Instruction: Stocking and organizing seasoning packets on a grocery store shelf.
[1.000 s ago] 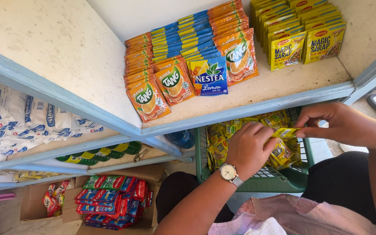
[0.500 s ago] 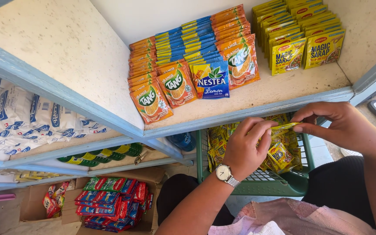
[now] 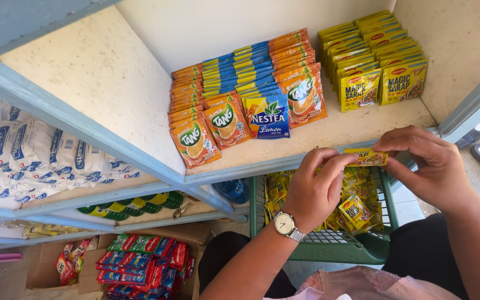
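Two hands share one small yellow sachet (image 3: pixel 366 157): my left hand (image 3: pixel 315 186) and right hand (image 3: pixel 426 166) pinch its ends flat, just above the green basket (image 3: pixel 334 250) of loose sachets, level with the shelf edge (image 3: pixel 284 163).

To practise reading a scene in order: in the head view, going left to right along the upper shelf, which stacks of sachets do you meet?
Orange drink sachets → a second orange row → blue iced-tea sachets → a third orange row → yellow seasoning sachets → a second yellow row.
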